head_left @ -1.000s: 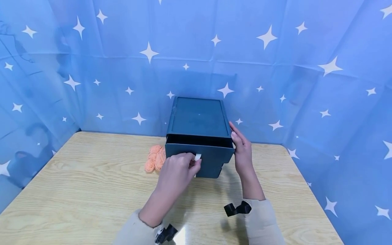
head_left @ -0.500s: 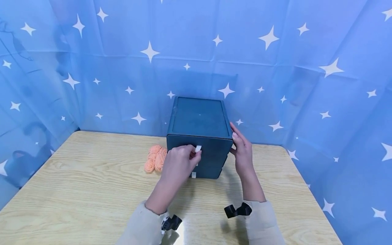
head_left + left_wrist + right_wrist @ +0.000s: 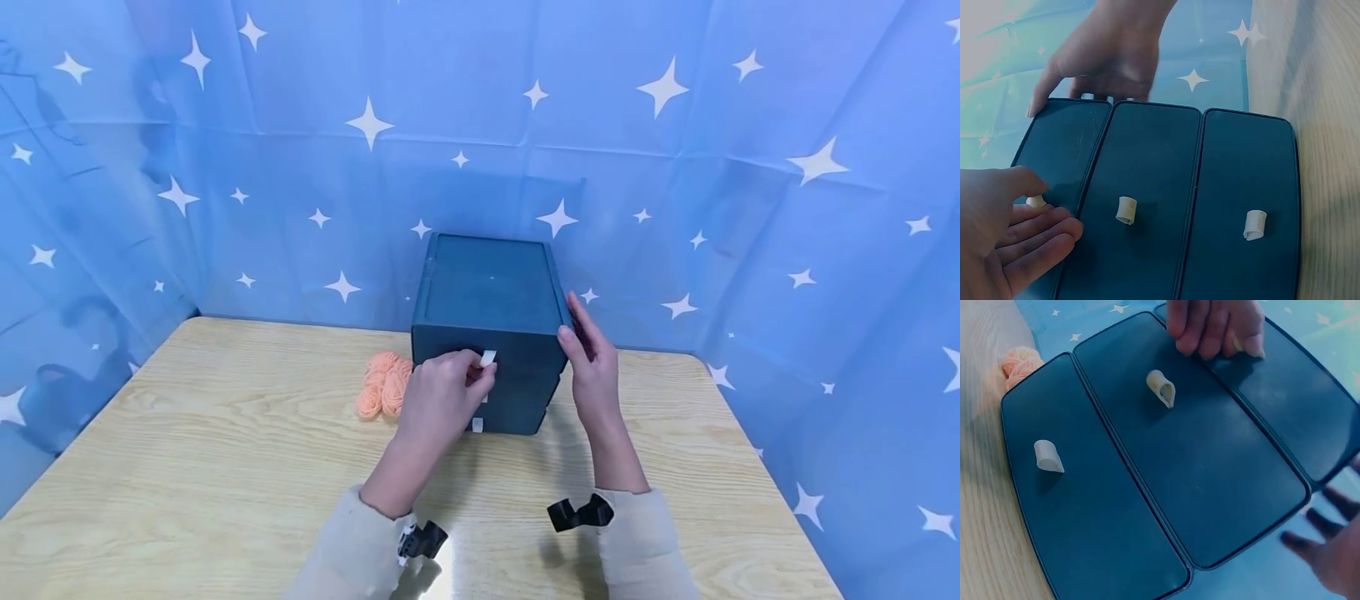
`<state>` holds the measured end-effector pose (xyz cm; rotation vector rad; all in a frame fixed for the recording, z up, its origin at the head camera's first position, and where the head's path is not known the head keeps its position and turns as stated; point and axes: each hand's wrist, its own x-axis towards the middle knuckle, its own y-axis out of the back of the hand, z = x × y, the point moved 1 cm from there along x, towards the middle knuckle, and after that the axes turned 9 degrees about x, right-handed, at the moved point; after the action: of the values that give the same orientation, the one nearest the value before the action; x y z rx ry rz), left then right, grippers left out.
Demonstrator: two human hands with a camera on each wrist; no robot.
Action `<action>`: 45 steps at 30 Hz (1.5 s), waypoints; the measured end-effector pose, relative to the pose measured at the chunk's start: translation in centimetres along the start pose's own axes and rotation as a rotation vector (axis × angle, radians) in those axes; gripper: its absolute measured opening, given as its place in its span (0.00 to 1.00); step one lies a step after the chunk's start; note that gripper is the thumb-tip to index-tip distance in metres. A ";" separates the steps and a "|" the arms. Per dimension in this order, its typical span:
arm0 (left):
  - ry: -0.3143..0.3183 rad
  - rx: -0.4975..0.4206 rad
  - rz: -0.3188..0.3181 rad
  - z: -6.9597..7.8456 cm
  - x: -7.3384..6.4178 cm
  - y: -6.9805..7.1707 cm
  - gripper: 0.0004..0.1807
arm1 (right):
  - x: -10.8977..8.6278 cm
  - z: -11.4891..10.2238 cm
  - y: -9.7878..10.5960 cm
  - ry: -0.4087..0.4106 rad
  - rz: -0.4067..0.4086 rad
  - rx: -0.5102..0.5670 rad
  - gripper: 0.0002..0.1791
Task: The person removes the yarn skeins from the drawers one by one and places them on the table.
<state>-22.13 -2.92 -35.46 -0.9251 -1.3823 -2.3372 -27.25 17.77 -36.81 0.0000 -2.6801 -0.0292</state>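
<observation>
A dark teal drawer cabinet (image 3: pixel 491 283) stands on the table, its three drawer fronts flush with the body. Each front bears a small white pull tab. With thumb and fingers my left hand (image 3: pixel 442 392) pinches the top drawer's tab (image 3: pixel 488 357). The middle tab (image 3: pixel 1126 210) and bottom tab (image 3: pixel 1255 225) are free in the left wrist view. At the cabinet's right side is my right hand (image 3: pixel 594 375), its thumb at the upper front corner and its fingers extended along the side. The right wrist view shows those fingers spread near the edge.
A bundle of peach yarn (image 3: pixel 384 385) lies against the cabinet's left side. Behind the wooden table (image 3: pixel 247 450) hangs a blue curtain (image 3: pixel 300 167) with white stars. Black cameras sit on both wrists.
The top drawer stuck out one second ago and has slid back into the cabinet, with my left hand moving forward on its tab. My right thumb has shifted to the front corner.
</observation>
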 end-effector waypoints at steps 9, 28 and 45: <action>0.032 0.047 -0.110 -0.4 -0.6 -0.7 0.24 | 0.2 -0.6 0.1 0.019 0.001 0.000 0.22; 0.117 0.130 -0.225 0.1 -2.1 -2.8 0.28 | 0.3 -0.9 0.7 -0.073 0.001 0.043 0.25; -0.013 0.167 -0.156 -0.1 -5.0 -1.1 0.21 | 0.5 -0.8 -0.1 -0.064 -0.028 0.072 0.24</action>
<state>-18.92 -2.89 -39.47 -0.8129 -1.6806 -2.2840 -27.36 17.62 -35.83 0.0607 -2.7438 0.0596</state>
